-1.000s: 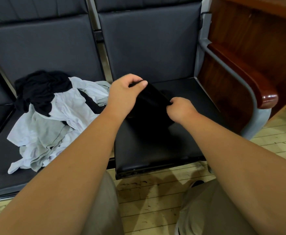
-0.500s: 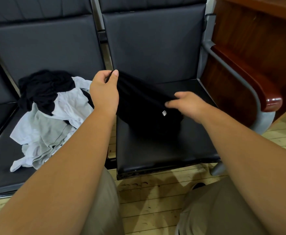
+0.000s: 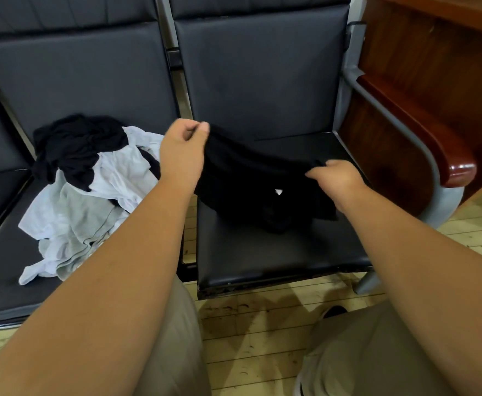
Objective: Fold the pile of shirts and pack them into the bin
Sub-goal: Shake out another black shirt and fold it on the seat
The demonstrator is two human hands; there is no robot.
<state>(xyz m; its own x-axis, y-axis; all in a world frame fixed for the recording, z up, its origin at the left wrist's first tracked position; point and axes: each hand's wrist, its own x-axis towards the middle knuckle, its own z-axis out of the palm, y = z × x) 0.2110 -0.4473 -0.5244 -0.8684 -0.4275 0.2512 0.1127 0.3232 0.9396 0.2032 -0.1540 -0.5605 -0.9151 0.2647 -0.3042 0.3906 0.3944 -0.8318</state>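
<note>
Black shirt [image 3: 248, 178] pinched by left hand [image 3: 181, 151] and right hand [image 3: 334, 178] above seat [image 3: 277, 252], pile [image 3: 91, 190] beside

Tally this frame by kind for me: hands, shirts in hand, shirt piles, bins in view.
Hands: 2 (left hand, right hand), fingers pinching the shirt
Held black fabric shirt: 1
Crumpled pile of black, white and grey shirts: 1
Bins in view: 0
Total: 4
</note>
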